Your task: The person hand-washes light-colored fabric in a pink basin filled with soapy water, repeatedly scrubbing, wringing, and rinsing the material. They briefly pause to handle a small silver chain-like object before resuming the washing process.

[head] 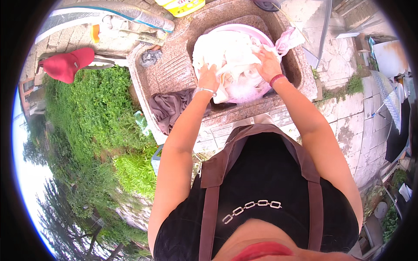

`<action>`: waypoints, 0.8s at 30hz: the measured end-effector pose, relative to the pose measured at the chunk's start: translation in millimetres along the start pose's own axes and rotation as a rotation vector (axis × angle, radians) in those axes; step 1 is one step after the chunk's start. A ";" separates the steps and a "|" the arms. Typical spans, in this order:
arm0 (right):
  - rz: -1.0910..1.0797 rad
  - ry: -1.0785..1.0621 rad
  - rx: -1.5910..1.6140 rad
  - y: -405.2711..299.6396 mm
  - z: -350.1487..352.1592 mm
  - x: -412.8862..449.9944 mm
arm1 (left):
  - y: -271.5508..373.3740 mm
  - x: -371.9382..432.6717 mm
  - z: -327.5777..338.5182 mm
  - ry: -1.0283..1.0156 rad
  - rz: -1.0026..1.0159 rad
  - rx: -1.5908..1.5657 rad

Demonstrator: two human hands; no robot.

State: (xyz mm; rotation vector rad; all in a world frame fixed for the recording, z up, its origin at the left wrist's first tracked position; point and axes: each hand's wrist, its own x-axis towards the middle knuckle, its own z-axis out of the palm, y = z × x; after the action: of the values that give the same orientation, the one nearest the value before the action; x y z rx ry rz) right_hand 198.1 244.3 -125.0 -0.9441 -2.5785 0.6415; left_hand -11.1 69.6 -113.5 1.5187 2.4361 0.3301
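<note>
A heap of white cloth [225, 49] fills a pink basin [258, 30], with pale suds or water near the basin's close side. My left hand [209, 78], with a silver bracelet at the wrist, presses on the near left part of the cloth. On the right side of the heap lies my right hand [269, 63], its fingers spread and a red band around the wrist. The fingertips of both hands blend into bright folds, so whether they grip the fabric is unclear. The basin sits inside a speckled stone sink [295, 70].
Brown cloth [173, 106] lies on the sink's left ledge, below a ribbed washboard area [174, 70]. A grey crumpled item [151, 57] rests in the ledge corner. Pink cloth [289, 40] hangs at the right rim. A yellow container [183, 7] and red cap [68, 65] are beyond.
</note>
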 end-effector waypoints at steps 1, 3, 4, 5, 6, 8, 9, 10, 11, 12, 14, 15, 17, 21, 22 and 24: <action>0.019 -0.010 -0.002 2.9 5.2 -2.1 | 5.1 3.6 3.1 -0.020 0.006 -0.007; -0.008 0.034 -0.143 4.1 14.0 3.1 | 10.5 18.0 6.4 0.069 -0.104 0.194; -0.013 -0.085 -0.212 1.3 16.5 10.1 | -1.7 28.2 11.2 0.099 -0.072 0.124; -0.004 -0.098 -0.207 0.1 25.9 19.3 | -11.7 38.9 17.8 0.082 -0.074 0.123; 0.031 -0.081 -0.188 3.1 37.9 24.1 | -10.2 51.5 20.7 0.066 -0.043 0.189; 0.109 -0.088 -0.201 4.5 59.6 38.6 | -4.0 70.1 28.8 0.017 -0.014 0.299; 0.125 -0.109 -0.202 6.8 71.0 44.8 | -2.2 77.2 38.0 -0.008 -0.012 0.290; 0.162 -0.084 -0.155 10.4 82.7 49.7 | -1.0 83.6 48.7 -0.009 0.012 0.306; 0.200 -0.058 -0.110 14.7 93.7 53.0 | 0.0 88.4 61.1 -0.010 0.037 0.320; 0.232 -0.092 -0.140 15.3 100.5 59.5 | -0.4 93.2 71.4 -0.011 0.025 0.313; 0.353 -0.270 -0.125 22.5 108.1 72.0 | -7.2 103.2 90.7 -0.038 0.027 0.309; 0.461 -0.425 -0.110 23.3 108.9 80.0 | -11.2 108.6 97.4 -0.041 0.033 0.314; 0.521 -0.500 -0.074 24.9 118.2 87.9 | -20.3 111.4 116.3 -0.056 -0.117 0.171; 0.798 -0.719 0.090 122.9 248.0 54.4 | -15.1 155.7 146.1 -0.443 -0.161 0.120; 0.795 -0.784 0.086 104.1 248.6 58.6 | -15.2 165.0 125.0 -0.643 -0.194 0.133; 0.722 -0.850 0.042 59.0 226.8 74.7 | -45.8 164.9 132.0 -0.823 -0.109 0.103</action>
State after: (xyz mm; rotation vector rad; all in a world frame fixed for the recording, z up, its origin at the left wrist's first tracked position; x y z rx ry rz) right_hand 75.2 266.5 -337.0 -1.9468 -2.7981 1.5571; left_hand -76.4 206.2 -267.7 1.2077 1.8651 -0.3822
